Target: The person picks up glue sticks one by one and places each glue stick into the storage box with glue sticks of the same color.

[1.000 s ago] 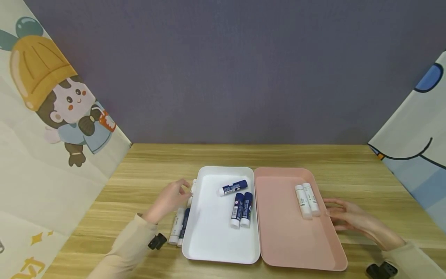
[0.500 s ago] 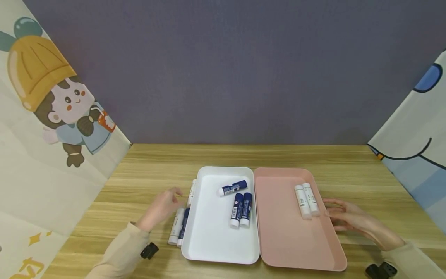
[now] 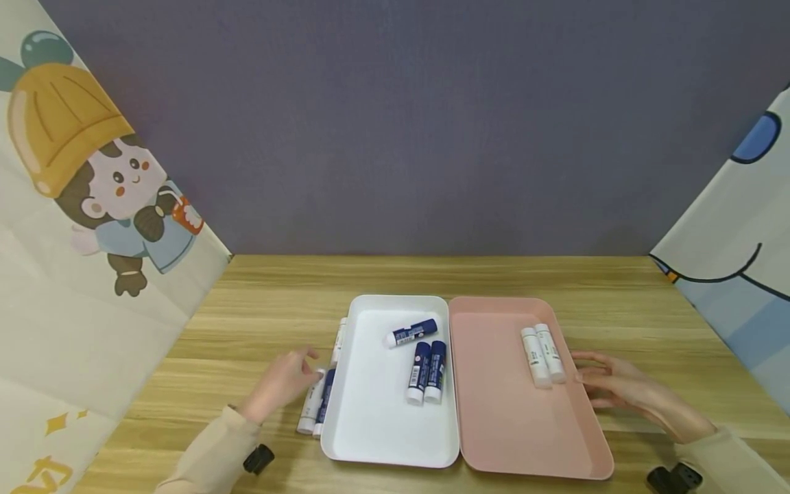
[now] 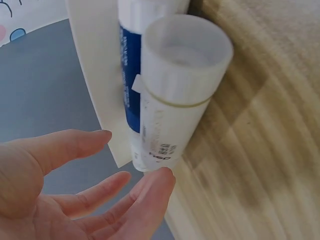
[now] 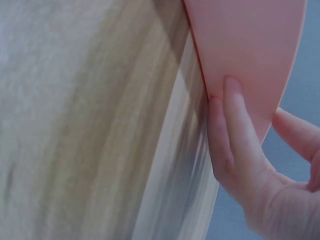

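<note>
My left hand (image 3: 280, 383) is by the top end of a white glue stick (image 3: 311, 403), which lies on the table left of the white tray. In the left wrist view the thumb and fingers are spread apart, and a fingertip is at the far end of that white glue stick (image 4: 172, 100). Against it lies a blue glue stick (image 3: 325, 403), along the tray wall. Another white glue stick (image 3: 339, 339) lies farther back. My right hand (image 3: 629, 387) rests with extended fingers (image 5: 240, 120) against the pink tray's outer right wall (image 5: 250, 45), the thumb near its rim.
The white tray (image 3: 382, 425) holds three blue glue sticks (image 3: 418, 370). Beside it, touching, stands the pink tray (image 3: 524, 439) with two white glue sticks (image 3: 535, 358). A grey panel (image 3: 432, 137) rises behind the wooden table (image 3: 259, 309); printed cloths hang at both sides.
My left hand has drawn back from the rear white glue stick, moving toward the front and left to the nearer white one. My right hand stays at the pink tray.
</note>
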Available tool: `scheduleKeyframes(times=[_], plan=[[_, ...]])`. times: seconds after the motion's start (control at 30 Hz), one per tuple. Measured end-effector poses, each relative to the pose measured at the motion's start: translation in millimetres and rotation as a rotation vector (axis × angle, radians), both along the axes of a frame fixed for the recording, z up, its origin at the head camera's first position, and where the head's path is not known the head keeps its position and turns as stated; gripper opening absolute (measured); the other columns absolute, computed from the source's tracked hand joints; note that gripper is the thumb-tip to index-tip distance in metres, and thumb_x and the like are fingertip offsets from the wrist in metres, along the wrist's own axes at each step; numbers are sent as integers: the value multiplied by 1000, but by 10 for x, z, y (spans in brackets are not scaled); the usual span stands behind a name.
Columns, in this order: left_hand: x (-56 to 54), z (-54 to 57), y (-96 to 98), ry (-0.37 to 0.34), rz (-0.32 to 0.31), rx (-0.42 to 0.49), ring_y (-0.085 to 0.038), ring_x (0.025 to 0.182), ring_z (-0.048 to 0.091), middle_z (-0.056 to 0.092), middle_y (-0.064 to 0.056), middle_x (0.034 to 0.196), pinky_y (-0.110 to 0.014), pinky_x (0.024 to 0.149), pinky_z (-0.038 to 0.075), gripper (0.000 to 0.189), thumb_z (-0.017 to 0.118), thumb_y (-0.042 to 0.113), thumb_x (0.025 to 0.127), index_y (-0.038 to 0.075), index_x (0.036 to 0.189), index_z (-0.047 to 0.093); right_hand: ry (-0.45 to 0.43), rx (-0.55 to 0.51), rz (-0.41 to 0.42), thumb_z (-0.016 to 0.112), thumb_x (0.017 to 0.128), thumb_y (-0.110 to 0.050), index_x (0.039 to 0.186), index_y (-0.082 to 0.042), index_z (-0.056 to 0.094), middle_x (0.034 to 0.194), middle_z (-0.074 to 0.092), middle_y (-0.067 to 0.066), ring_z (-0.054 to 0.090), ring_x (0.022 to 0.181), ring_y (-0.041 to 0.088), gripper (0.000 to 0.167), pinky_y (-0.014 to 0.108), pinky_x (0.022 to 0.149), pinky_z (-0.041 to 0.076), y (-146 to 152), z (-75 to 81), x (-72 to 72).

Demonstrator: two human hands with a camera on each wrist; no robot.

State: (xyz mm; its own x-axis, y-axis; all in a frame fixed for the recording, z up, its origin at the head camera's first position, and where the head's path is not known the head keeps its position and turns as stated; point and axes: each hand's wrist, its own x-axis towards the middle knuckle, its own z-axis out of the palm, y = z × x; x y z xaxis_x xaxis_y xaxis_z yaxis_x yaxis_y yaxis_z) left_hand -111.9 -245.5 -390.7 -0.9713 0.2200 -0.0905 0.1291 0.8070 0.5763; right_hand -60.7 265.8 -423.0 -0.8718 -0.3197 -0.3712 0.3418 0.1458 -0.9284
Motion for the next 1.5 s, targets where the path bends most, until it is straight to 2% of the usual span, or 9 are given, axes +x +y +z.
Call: scheduleKeyframes(times=[0.47, 0.63, 1.1, 1.5], plan=[[29, -116, -19, -41, 9, -2, -12, 48, 43, 50, -3, 63, -22, 42, 37, 38, 63, 4, 74, -6, 109, 51, -7, 0, 11, 51, 90, -15, 131, 12, 14, 108, 56, 4, 58, 94, 19, 62, 44, 78, 49, -1, 2, -11], [37, -155, -21, -27, 10, 4, -12, 47, 41, 48, -3, 61, -21, 40, 35, 40, 63, 2, 73, -6, 109, 50, -6, 23, 3, 52, 90, -16, 131, 13, 14, 108, 56, 4, 58, 93, 19, 63, 43, 78, 49, -8, 7, -13], [39, -198, -17, 5, 13, -14, -11, 45, 40, 45, -2, 57, -22, 40, 34, 43, 63, 1, 70, -8, 110, 49, 2, 52, 1, 53, 89, -16, 130, 16, 7, 107, 56, 6, 58, 94, 20, 70, 43, 78, 49, -23, 15, -8], [30, -205, -18, 1, 23, 1, -12, 45, 40, 45, -3, 56, -22, 40, 35, 44, 63, 0, 70, -8, 110, 49, 3, 58, 7, 52, 89, -15, 130, 16, 5, 110, 56, 10, 58, 94, 21, 70, 44, 77, 49, -13, 9, -14]])
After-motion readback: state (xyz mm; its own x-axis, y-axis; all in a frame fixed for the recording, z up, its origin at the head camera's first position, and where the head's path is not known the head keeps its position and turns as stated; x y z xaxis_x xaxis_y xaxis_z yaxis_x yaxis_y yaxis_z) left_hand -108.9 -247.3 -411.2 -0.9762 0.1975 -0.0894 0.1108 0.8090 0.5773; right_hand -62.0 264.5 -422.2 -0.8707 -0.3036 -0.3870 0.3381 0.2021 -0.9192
